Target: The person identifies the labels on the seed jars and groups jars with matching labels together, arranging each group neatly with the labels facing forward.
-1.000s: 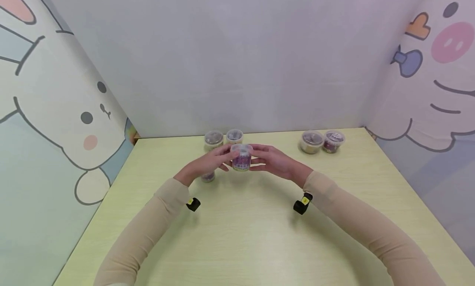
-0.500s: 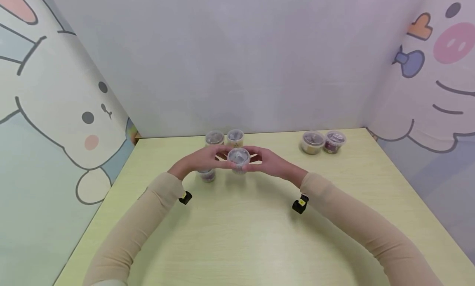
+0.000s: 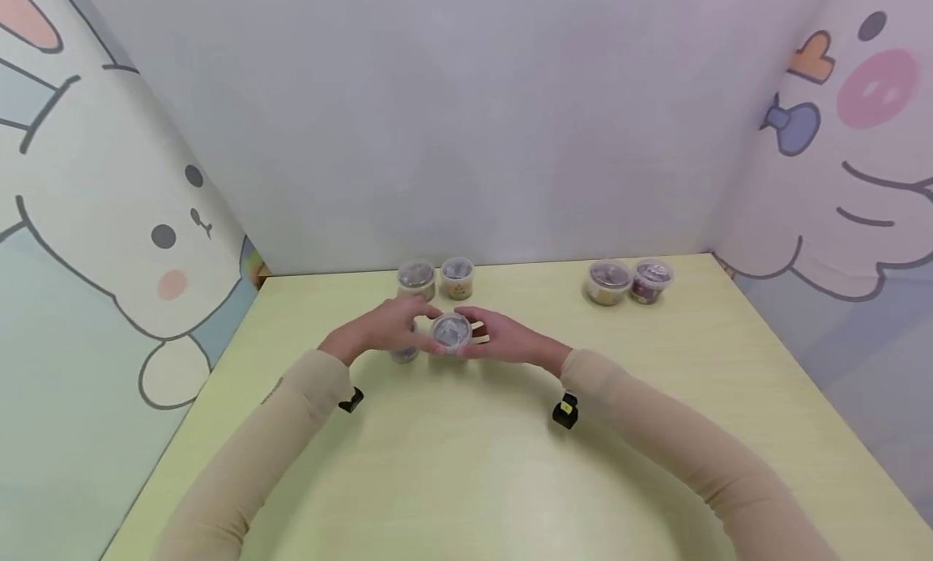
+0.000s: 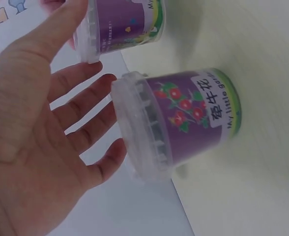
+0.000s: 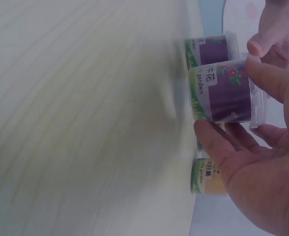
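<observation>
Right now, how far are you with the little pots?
Two pots stand together at the back left. The right hand grips a purple pot near them; the left hand is open beside it. Two more pots at the far right look untouched.

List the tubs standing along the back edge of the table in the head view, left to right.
Grey-lidded tub → tub with a yellow label → beige tub → dark red tub.

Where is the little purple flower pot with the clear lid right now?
In the head view the purple pot sits mid-table between both hands, pinched by the right hand, with the left hand open beside it and another purple pot just left.
</observation>
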Action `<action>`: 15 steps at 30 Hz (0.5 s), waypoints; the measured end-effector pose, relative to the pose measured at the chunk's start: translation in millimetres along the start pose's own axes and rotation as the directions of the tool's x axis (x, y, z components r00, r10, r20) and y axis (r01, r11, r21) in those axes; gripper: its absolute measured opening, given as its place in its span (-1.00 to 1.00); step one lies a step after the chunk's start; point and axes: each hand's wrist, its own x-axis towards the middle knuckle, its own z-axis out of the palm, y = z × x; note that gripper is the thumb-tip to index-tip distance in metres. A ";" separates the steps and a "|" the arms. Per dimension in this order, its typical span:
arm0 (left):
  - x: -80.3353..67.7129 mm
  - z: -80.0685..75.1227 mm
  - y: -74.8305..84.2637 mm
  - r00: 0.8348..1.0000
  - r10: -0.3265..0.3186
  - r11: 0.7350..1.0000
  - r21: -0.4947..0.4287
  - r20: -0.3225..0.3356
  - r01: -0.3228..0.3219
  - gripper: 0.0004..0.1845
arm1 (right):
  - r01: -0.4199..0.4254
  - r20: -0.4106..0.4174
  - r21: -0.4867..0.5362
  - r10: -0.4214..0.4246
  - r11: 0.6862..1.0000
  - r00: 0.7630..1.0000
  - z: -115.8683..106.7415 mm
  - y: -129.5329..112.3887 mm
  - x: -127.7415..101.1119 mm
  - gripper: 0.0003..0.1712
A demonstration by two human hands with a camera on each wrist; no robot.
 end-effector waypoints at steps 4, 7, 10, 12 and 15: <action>-5.2 3.1 -4.2 1.000 0.003 0.999 0.046 0.000 -0.003 -0.27 | -0.003 0.015 -0.031 0.003 1.000 1.000 9.3 1.9 4.7 -0.05; -6.3 3.7 -5.6 1.000 0.024 0.998 0.061 0.002 -0.024 -0.27 | 0.005 0.010 -0.076 -0.004 0.997 1.000 11.7 1.1 6.7 -0.06; -7.4 3.0 -7.2 1.000 0.014 0.997 0.079 0.002 -0.014 -0.28 | 0.021 0.010 -0.111 -0.020 0.994 1.000 12.6 -1.6 9.3 -0.07; -8.3 2.3 -8.3 1.000 0.001 0.996 0.089 0.002 -0.001 -0.28 | 0.021 0.010 -0.128 -0.020 0.992 1.000 13.2 -3.0 11.2 -0.08; -10.3 1.4 -9.0 1.000 -0.011 0.997 0.081 0.013 0.010 -0.28 | 0.003 0.007 -0.147 -0.002 0.989 1.000 13.9 -4.2 13.8 -0.09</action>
